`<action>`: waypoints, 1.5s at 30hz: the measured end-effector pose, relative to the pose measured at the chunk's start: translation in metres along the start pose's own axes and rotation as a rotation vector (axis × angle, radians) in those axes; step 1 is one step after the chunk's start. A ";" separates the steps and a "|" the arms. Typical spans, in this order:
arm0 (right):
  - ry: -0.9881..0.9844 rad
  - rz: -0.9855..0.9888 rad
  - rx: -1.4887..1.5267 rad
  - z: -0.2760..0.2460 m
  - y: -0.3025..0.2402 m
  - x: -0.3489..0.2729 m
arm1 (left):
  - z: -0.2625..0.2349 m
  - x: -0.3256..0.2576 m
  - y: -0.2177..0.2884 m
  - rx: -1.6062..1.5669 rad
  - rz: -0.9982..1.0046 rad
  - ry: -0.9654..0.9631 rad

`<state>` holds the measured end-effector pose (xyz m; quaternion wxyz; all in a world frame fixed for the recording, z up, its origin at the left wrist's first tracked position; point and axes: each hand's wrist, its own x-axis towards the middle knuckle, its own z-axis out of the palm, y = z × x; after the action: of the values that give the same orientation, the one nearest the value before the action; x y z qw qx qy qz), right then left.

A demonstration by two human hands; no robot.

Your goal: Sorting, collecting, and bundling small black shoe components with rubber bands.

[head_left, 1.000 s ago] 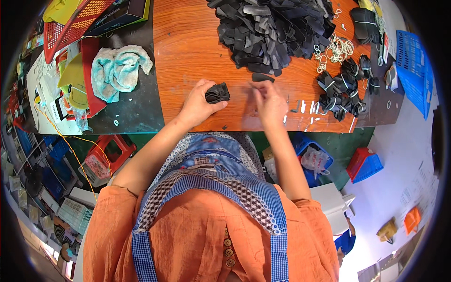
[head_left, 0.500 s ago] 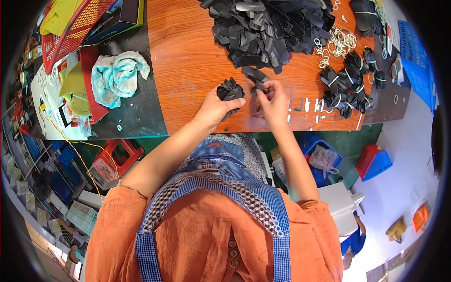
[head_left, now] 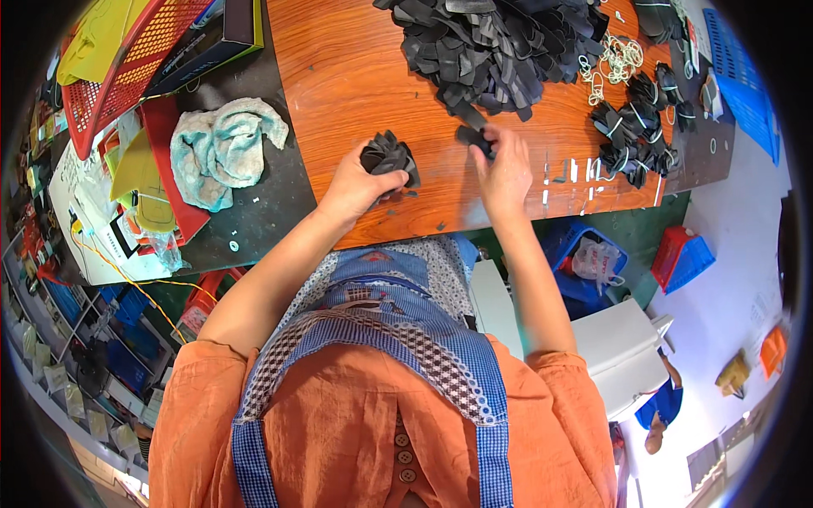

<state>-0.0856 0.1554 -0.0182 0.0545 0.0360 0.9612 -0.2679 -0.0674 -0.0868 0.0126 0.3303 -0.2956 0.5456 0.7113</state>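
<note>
My left hand grips a fanned stack of black rubber strips just above the orange wooden table. My right hand pinches a single black strip at the near edge of the big heap of loose black strips. The two hands are about a hand's width apart.
Tied black bundles and loose rubber bands lie at the right. A pale green rag rests on the dark mat to the left, beside a red basket. Blue and red crates stand on the floor.
My right hand has reached away from the stack to the heap's edge and taken a new strip. My left hand stays shut on the stack.
</note>
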 end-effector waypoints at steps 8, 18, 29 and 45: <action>-0.006 0.120 -0.027 -0.001 -0.009 -0.019 | -0.007 -0.002 -0.003 0.109 0.022 -0.094; -0.368 0.669 1.102 0.009 -0.050 -0.052 | -0.005 -0.007 -0.001 0.051 0.060 -0.139; -0.384 0.758 1.255 0.020 -0.073 -0.070 | -0.010 -0.008 0.002 -0.010 0.065 -0.016; 0.059 0.036 0.160 0.021 -0.068 0.021 | -0.026 -0.006 -0.001 -0.094 0.076 0.036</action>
<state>-0.1113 0.0873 -0.0040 0.0280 0.0654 0.9371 -0.3417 -0.0616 -0.1127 0.0105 0.2788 -0.3027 0.5283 0.7427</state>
